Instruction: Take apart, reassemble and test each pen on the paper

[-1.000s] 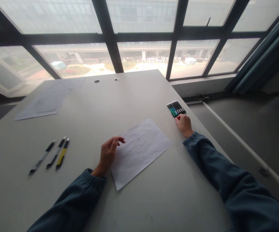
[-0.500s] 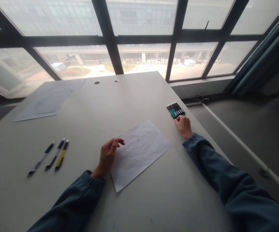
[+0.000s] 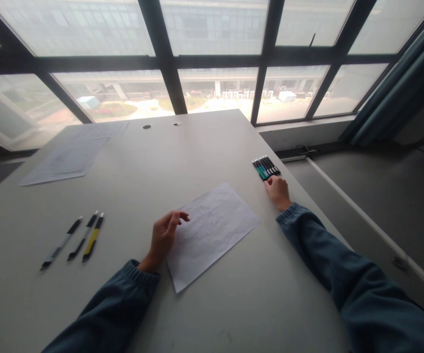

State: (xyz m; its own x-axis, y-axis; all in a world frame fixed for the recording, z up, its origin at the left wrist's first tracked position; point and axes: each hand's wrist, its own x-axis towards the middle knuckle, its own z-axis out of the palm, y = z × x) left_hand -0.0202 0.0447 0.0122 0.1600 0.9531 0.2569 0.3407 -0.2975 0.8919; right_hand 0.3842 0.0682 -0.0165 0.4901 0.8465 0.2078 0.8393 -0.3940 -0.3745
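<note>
My left hand [image 3: 165,235] hovers over or rests on the left edge of a sheet of paper [image 3: 219,228] with faint writing; its fingers are loosely curved and apart, with nothing in them. At the right side of the table, a row of several pens [image 3: 265,167] in black, green and blue lies side by side. Against the near ends of those pens sits my right hand [image 3: 278,191], its fingers curled closed. Whether it grips a pen is hidden by the fingers.
On the left of the white table [image 3: 182,157] lie a grey-and-black pen [image 3: 62,243], another dark pen [image 3: 83,236] and a yellow pen [image 3: 93,238]. More paper sheets [image 3: 66,154] are at the far left. The table's right edge runs close beside my right hand.
Both hands, the paper and the pens keep their places. Only a very slight shift of the camera view shows.
</note>
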